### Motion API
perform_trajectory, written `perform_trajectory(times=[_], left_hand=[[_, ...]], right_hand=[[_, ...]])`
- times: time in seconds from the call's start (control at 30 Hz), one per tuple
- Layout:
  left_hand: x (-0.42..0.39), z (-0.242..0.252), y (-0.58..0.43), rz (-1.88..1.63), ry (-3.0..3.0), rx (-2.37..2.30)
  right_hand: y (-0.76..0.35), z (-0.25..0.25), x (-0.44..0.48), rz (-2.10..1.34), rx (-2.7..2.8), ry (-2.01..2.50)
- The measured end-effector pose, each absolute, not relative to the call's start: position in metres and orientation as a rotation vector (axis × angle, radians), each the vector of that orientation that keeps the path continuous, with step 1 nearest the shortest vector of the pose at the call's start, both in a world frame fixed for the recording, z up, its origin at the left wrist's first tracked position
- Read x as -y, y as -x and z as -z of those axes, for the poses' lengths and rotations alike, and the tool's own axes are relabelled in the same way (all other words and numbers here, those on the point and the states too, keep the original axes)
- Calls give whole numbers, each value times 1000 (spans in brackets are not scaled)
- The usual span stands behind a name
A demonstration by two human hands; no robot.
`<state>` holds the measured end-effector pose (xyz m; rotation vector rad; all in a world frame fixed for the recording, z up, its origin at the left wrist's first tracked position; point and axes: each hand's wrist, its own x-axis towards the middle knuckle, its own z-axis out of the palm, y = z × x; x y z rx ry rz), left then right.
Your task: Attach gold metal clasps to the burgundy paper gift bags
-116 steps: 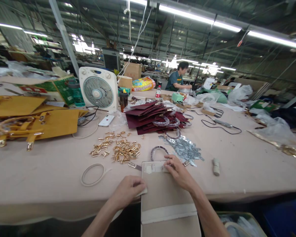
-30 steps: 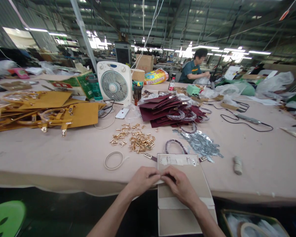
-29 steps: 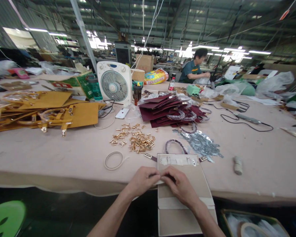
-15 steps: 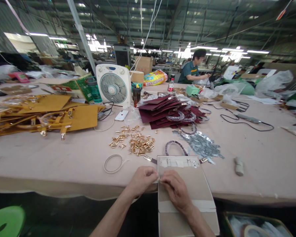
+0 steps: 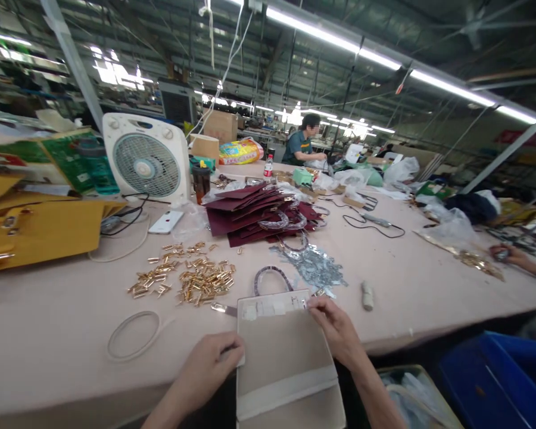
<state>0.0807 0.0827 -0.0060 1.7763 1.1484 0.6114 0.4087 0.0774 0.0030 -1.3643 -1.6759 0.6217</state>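
Observation:
A beige-backed bag panel (image 5: 281,342) lies over the table's front edge, partly overhanging it. Whitish tape patches (image 5: 268,308) and thin metal prongs run along its top. Behind it curves a dark, plastic-wrapped handle (image 5: 270,273); a gold-coloured clasp on a strap (image 5: 221,308) sticks out at the left. My left hand (image 5: 212,360) is closed beside the panel's left edge, a small white bit of tape (image 5: 242,360) showing at its fingertips. At the panel's top right corner, my right hand (image 5: 335,328) has its fingertips pressed together against the surface; what they pinch is hidden.
Gold-coloured metal fittings (image 5: 205,280), a tape roll (image 5: 134,335) and grey metal plates (image 5: 319,266) lie around the panel. Maroon panels (image 5: 250,214) are stacked behind, near a fan (image 5: 145,161). Another person's hand (image 5: 509,255) reaches in at right; a blue bin (image 5: 495,375) stands below.
My hands have moved apart from the panel's left edge: the right went to the top right corner, the left stayed at the left side. The view has swung right.

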Motion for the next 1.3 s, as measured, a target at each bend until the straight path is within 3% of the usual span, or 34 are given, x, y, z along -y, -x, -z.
perform_trajectory(times=[0.43, 1.03, 1.3], left_hand=[[-81, 4, -84, -587, -1831, -1168], [-79, 6, -80, -619, -1786, -1132], [-68, 16, -60, -873, -1408, -1096]], right_hand=[[-432, -12, -128, -905, 1892, 1415], [-429, 13, -132, -789, 1757, 1476], [-409, 38, -140, -480, 1581, 1531]])
